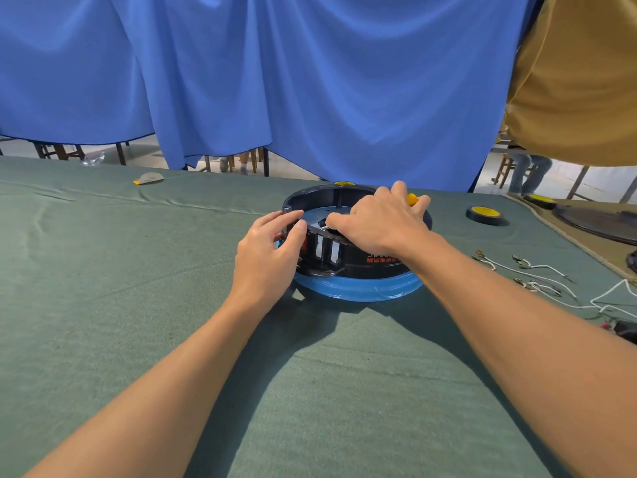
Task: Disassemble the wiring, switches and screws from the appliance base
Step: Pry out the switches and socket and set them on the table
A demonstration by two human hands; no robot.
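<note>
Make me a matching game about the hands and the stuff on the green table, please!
Things:
1. left hand
2. right hand
3. tape roll
4. white wires

Places and states:
A. lie loose on the green cloth, far right
B. grips the yellow-handled tool
C. holds the appliance base at its rim
D. black with a yellow top, right of the base

Pairs: 1-C, 2-B, 3-D, 4-A

Both forearms reach toward 12 o'clock. Left hand point(272, 246) pinches the base point(374, 267) wall. Right hand point(382, 219), at its 2 o'clock, curls round a screwdriver point(412, 199).
</note>
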